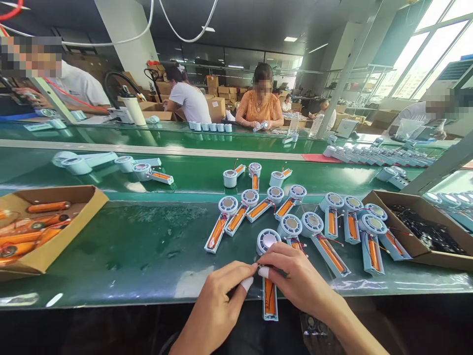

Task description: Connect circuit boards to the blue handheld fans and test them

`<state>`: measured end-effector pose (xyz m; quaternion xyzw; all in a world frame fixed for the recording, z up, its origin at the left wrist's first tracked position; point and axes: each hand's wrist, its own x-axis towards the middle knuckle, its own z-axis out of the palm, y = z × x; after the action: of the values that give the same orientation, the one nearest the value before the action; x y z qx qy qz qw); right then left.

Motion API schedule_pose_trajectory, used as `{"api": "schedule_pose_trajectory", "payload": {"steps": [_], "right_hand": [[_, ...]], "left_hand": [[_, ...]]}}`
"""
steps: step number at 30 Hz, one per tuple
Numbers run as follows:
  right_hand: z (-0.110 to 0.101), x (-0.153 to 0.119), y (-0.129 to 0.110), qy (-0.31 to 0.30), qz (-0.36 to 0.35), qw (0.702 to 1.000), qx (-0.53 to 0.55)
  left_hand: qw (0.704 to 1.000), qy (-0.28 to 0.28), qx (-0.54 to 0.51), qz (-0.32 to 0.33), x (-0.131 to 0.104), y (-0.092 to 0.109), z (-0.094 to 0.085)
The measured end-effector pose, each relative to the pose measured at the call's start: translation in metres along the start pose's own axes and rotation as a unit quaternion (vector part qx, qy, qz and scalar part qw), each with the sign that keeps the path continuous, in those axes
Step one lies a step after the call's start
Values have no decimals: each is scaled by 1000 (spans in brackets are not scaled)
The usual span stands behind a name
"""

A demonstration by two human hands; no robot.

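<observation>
In front of me a light-blue handheld fan housing (270,301), with a round head and an orange battery cell in its open handle, lies at the bench's front edge. The handle juts past the edge. My right hand (301,276) closes over the neck of this housing, its index finger by the round head. From the left, my left hand (221,293) pinches at the same neck, fingertips meeting those of the right. Whatever sits between the left fingertips is too small and covered to make out. Both thumbs wear white covers.
Several similar housings (290,225) lie beyond and to the right of my hands. A cardboard box (70,236) of orange cells stands left; another box (436,256) with small black parts stands right. Across the green bench (148,246), a person in orange (259,106) handles a housing.
</observation>
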<state>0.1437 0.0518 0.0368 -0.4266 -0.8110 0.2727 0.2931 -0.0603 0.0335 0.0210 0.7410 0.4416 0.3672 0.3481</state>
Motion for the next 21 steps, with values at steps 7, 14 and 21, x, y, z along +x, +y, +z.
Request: {"api": "schedule_pose_trajectory", "payload": {"steps": [7, 14, 21], "right_hand": [[-1, -1, -12, 22, 75, 997, -11], [7, -20, -13, 38, 230, 935, 269], [19, -22, -2, 66, 216, 855, 468]], "left_hand": [[994, 85, -16, -66, 0, 4, 13], [961, 147, -134, -191, -28, 23, 30], [963, 56, -181, -190, 1, 8, 41]]}}
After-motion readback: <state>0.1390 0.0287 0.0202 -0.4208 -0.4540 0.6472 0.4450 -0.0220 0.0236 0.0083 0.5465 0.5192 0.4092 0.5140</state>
